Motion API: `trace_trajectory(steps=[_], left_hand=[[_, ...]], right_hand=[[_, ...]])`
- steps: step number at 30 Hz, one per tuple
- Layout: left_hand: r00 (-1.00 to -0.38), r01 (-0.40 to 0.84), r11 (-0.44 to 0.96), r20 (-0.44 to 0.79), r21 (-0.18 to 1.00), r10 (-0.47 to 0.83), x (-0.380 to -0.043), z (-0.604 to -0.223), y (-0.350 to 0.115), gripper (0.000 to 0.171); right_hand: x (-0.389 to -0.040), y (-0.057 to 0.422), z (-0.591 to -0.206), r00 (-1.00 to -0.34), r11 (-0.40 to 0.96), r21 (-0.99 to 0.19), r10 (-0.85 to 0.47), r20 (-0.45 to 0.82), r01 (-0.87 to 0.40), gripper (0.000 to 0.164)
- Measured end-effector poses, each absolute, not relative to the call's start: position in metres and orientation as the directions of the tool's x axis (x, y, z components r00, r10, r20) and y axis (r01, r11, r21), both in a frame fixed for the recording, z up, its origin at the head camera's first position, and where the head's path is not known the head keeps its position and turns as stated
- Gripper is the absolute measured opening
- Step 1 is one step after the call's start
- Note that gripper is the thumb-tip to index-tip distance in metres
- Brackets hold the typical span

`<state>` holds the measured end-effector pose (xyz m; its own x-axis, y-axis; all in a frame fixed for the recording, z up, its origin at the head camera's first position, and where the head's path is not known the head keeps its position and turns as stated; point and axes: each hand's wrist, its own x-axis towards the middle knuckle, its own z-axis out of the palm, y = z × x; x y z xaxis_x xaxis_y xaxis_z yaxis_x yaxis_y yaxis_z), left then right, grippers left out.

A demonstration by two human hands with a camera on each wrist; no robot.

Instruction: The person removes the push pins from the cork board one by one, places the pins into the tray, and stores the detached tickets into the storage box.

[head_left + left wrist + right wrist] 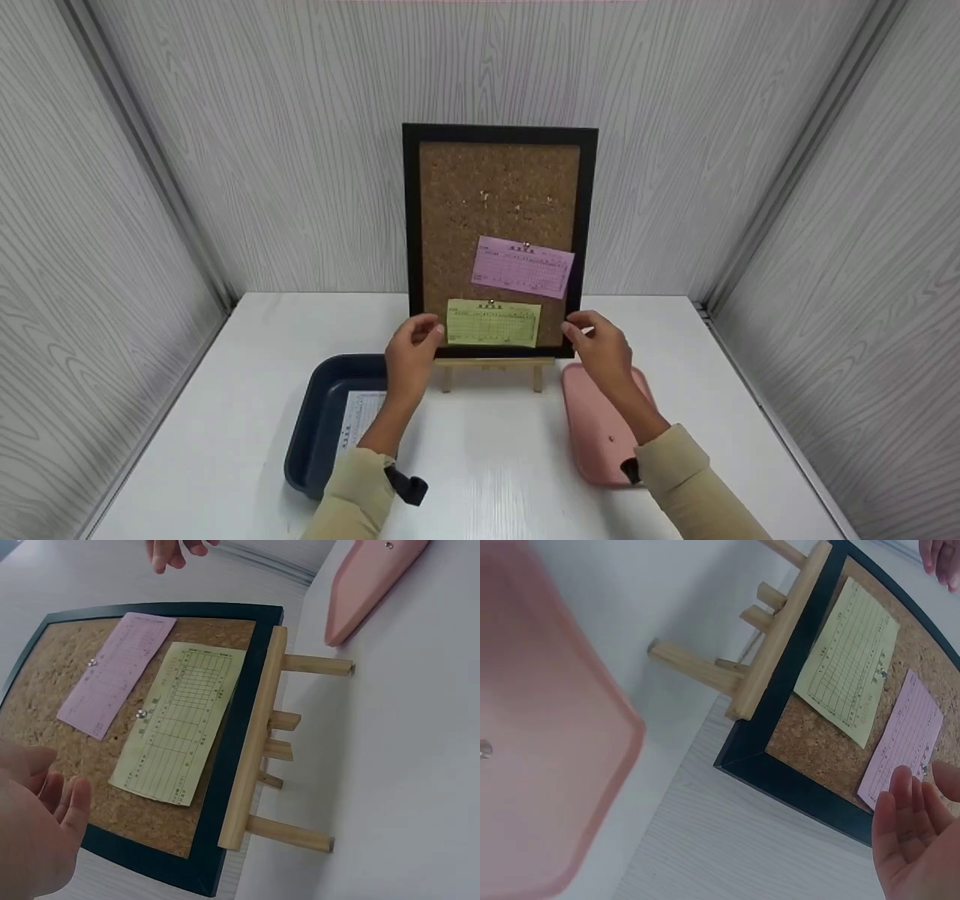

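Yellow-green slip: pinned low on the cork board [465,225], the slip [491,330] lies nearly level, one pin [491,301] at its top edge.
Pink slip: above it on the cork, the pink slip [521,268] slopes down rightward, its right end close to the black frame [501,134].
Handling: we judge this best done with light, even fingertips at the frame's lower corners, keeping clear of both slips and not tipping the board off its easel [448,379].
Left grip: at the lower left corner, our left grip [412,352] has thumb and fingers apart, nothing seen between them.
Right grip: our right grip [604,351] mirrors it, digits apart, forearm crossing the pink tray [592,420]; we cannot tell whether either touches the frame.
Blue tray: on the white surface [487,465], left, the blue tray [296,442] holds printed paper [361,412].
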<state>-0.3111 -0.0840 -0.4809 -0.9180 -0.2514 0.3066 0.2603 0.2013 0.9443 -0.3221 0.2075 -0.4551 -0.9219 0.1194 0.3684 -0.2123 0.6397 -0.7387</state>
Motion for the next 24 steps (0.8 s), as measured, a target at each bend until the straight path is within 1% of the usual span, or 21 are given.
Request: trace_trajectory(steps=[8, 14, 20, 24], left_hand=[[-0.907, 0.297, 0.221, 0.347, 0.929, -0.238, -0.341, -0.467, -0.064, 0.027], [-0.904, 0.31, 0.22, 0.358, 0.925, -0.232, -0.358, -0.454, -0.052, 0.029], [-0.887, 0.339, 0.24, 0.394, 0.91, -0.242, -0.376, -0.444, -0.045, 0.026], [-0.885, 0.34, 0.252, 0.398, 0.906, -0.24, -0.385, -0.439, -0.04, 0.024]], right_hand=[[-0.341, 0.188, -0.437, -0.885, 0.657, -0.7, 0.106, 0.453, -0.28, 0.018], [-0.357, 0.176, -0.425, -0.858, 0.69, -0.661, 0.114, 0.502, -0.295, 0.018], [-0.375, 0.167, -0.418, -0.835, 0.726, -0.612, 0.095, 0.543, -0.315, 0.02], [-0.385, 0.164, -0.412, -0.83, 0.741, -0.593, 0.088, 0.551, -0.315, 0.022]])
